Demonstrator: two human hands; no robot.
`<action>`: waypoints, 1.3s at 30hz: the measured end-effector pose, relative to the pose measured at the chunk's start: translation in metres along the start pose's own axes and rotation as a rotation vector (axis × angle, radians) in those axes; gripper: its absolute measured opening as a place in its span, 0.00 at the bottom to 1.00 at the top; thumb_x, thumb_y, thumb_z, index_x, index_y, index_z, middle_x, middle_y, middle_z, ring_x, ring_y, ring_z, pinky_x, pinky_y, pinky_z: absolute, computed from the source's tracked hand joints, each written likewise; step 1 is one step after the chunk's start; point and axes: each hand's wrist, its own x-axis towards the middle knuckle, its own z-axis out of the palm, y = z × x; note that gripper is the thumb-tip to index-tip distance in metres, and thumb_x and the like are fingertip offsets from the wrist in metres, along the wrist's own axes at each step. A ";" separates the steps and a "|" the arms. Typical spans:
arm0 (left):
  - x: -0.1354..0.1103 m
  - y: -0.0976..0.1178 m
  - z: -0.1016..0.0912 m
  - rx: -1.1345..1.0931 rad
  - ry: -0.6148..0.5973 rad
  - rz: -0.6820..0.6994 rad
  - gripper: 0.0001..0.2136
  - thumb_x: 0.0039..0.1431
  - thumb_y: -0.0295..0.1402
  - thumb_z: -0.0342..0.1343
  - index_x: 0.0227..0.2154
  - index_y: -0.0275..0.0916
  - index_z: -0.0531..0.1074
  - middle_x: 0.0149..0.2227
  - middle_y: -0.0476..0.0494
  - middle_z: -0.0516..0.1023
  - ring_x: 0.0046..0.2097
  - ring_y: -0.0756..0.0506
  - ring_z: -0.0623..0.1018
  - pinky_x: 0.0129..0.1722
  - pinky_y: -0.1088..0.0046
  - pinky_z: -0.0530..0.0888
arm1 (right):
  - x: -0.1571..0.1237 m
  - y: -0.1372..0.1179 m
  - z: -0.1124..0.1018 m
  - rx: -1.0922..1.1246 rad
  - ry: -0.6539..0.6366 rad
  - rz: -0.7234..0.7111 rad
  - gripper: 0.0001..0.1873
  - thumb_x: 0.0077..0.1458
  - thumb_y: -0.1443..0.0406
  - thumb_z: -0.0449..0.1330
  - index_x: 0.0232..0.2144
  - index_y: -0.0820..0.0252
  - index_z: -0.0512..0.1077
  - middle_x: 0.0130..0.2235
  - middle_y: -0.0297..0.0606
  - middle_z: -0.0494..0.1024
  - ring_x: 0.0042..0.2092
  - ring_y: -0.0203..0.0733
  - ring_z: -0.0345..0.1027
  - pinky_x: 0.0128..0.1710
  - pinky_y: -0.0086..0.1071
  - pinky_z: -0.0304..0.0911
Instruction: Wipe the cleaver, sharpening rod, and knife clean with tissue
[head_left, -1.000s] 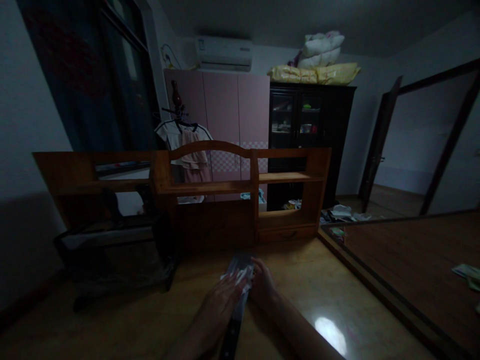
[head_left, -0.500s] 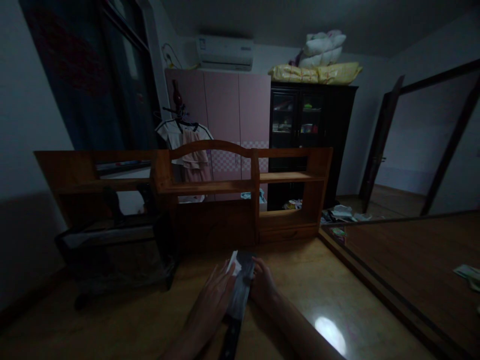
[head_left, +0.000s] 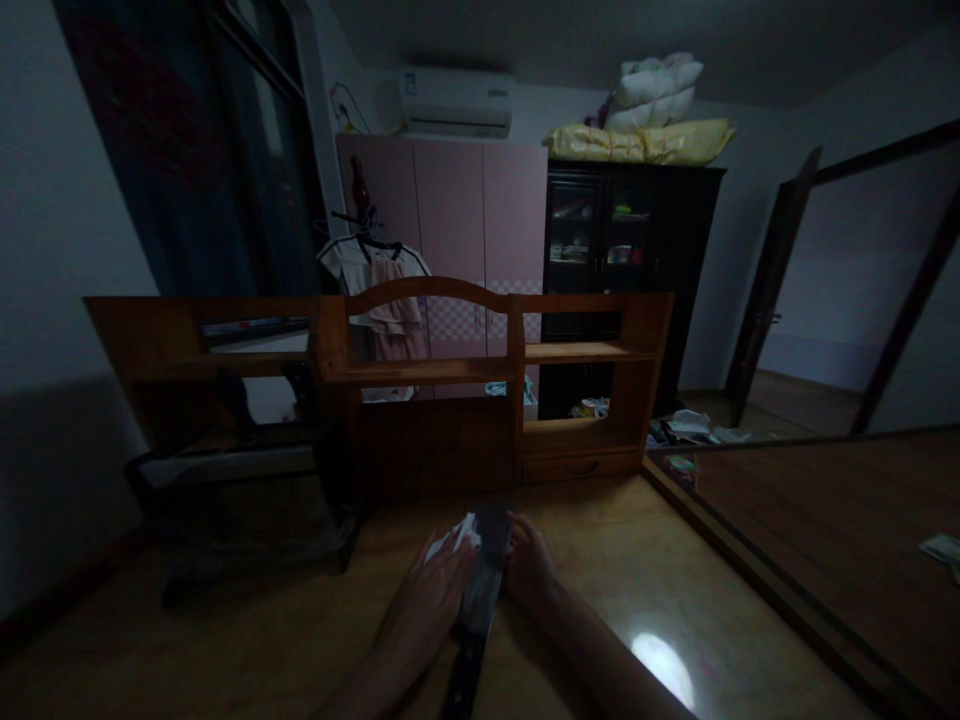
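Observation:
A cleaver with a broad grey blade (head_left: 482,590) and a dark riveted handle (head_left: 465,672) is held low over the wooden tabletop, handle toward me. On the right edge of the blade, near its far end, the fingers of my right hand (head_left: 531,565) are closed. My left hand (head_left: 431,595) lies along the blade's left side, its fingers pressing a crumpled white tissue (head_left: 468,530) against the metal. Part of the tissue sticks out past the fingertips. The fingers' undersides are hidden.
A wooden shelf unit (head_left: 427,374) stands across the table's far side. To the left sits a dark knife block (head_left: 247,490) with handles sticking up. A raised wooden edge (head_left: 750,560) runs along the right. Beyond are a pink wardrobe (head_left: 450,210) and a black cabinet (head_left: 686,230).
My left hand and the tissue have shifted slightly on the blade, and the tissue lies flatter under the fingers. My right hand keeps its hold. The whole view has moved a little.

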 end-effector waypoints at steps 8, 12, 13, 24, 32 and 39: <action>-0.001 0.006 0.007 -0.105 -0.024 -0.122 0.21 0.70 0.38 0.33 0.63 0.46 0.55 0.64 0.49 0.57 0.66 0.45 0.54 0.64 0.54 0.55 | 0.000 0.000 0.002 0.058 0.037 -0.003 0.14 0.49 0.56 0.59 0.30 0.62 0.74 0.25 0.37 0.76 0.27 0.41 0.70 0.30 0.33 0.64; -0.003 0.001 0.011 -0.097 -0.061 -0.052 0.21 0.70 0.37 0.33 0.63 0.48 0.54 0.64 0.50 0.56 0.66 0.46 0.52 0.65 0.55 0.52 | -0.004 -0.001 0.004 0.070 0.010 0.000 0.13 0.50 0.58 0.58 0.28 0.63 0.74 0.24 0.36 0.76 0.25 0.39 0.69 0.28 0.31 0.63; -0.003 0.000 0.012 -0.093 -0.066 -0.040 0.21 0.70 0.36 0.32 0.63 0.47 0.54 0.64 0.50 0.56 0.66 0.46 0.53 0.65 0.56 0.52 | -0.006 -0.002 0.006 0.073 0.019 0.005 0.13 0.51 0.58 0.58 0.28 0.63 0.74 0.23 0.36 0.75 0.25 0.39 0.68 0.28 0.31 0.63; 0.000 0.010 0.003 -0.112 0.040 -0.119 0.22 0.70 0.39 0.35 0.64 0.45 0.51 0.65 0.48 0.53 0.66 0.46 0.51 0.64 0.57 0.54 | -0.009 -0.004 0.011 0.088 0.040 0.014 0.11 0.49 0.59 0.59 0.28 0.63 0.74 0.21 0.35 0.74 0.22 0.36 0.66 0.25 0.29 0.61; -0.005 -0.003 0.019 -0.025 -0.021 -0.099 0.21 0.69 0.41 0.36 0.62 0.46 0.56 0.64 0.47 0.56 0.66 0.44 0.54 0.64 0.56 0.53 | -0.004 -0.004 0.007 0.044 0.069 0.013 0.12 0.45 0.59 0.61 0.25 0.63 0.73 0.21 0.34 0.74 0.22 0.37 0.67 0.25 0.29 0.60; -0.004 0.001 0.016 -0.070 -0.022 -0.122 0.22 0.69 0.42 0.36 0.63 0.45 0.54 0.65 0.48 0.53 0.66 0.44 0.52 0.64 0.56 0.54 | -0.003 -0.002 0.004 0.021 0.032 -0.007 0.14 0.42 0.57 0.63 0.29 0.64 0.74 0.23 0.35 0.76 0.25 0.38 0.69 0.28 0.30 0.62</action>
